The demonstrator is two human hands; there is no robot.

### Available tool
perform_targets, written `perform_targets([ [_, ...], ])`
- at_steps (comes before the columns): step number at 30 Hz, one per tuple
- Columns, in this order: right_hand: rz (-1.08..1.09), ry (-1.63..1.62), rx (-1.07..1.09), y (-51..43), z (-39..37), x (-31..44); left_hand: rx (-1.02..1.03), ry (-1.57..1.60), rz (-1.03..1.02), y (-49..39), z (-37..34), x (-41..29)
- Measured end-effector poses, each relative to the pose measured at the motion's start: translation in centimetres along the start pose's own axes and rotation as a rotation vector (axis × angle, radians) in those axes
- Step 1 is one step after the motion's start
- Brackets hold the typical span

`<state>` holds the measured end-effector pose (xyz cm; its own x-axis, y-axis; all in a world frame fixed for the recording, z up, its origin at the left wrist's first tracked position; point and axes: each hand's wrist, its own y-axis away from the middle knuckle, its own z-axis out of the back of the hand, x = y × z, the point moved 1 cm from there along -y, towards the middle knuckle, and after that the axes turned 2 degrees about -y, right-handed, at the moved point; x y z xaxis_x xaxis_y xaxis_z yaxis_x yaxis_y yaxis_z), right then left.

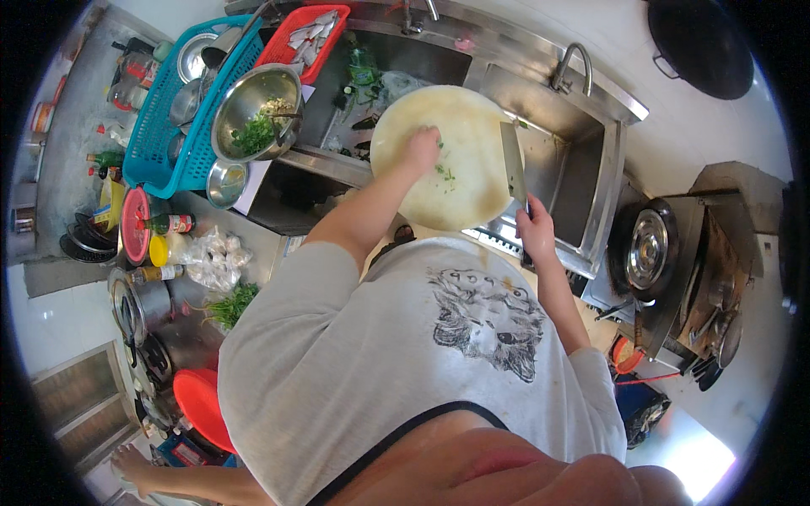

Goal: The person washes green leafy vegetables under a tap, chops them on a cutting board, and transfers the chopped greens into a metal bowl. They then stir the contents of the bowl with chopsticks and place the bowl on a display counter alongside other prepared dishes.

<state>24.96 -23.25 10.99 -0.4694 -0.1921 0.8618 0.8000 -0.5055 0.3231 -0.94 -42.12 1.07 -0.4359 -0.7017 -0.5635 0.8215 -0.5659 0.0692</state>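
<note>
A round, pale chopping board (405,196) lies across the sink edge in front of me. Small bits of chopped green herb (447,176) are scattered near its middle. My left hand (423,150) is on the board with curled fingers beside a few of these bits; whether it pinches any cannot be seen. In my right hand (536,229) is the handle of a cleaver (512,158), whose broad blade lies at the board's right edge. Left of the board, a steel bowl (223,114) holds chopped greens (254,134) and minced pale pieces (278,107).
Behind the board are steel sink basins (579,183) and a tap (573,60). A teal basket (149,136) with metalware and a red basket (269,54) of fish stand at left. Bottles, a bag of garlic (218,256) and herbs (234,307) lie nearer. Another person's hand (130,468) is at lower left.
</note>
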Motion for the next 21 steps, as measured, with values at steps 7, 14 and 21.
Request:
perform_targets([
  [7,0.027,0.084,0.014,0.3,0.2,-0.1,0.172,-0.178,-0.223,0.8,-2.2,-2.5],
  [14,0.042,0.076,-0.001,-0.1,-0.6,-0.5,0.212,-0.333,-0.443,5.3,-3.3,-3.9],
  [21,-0.045,0.031,0.067,-0.4,-1.6,1.2,0.075,-0.065,-0.225,5.4,-1.9,-3.7],
])
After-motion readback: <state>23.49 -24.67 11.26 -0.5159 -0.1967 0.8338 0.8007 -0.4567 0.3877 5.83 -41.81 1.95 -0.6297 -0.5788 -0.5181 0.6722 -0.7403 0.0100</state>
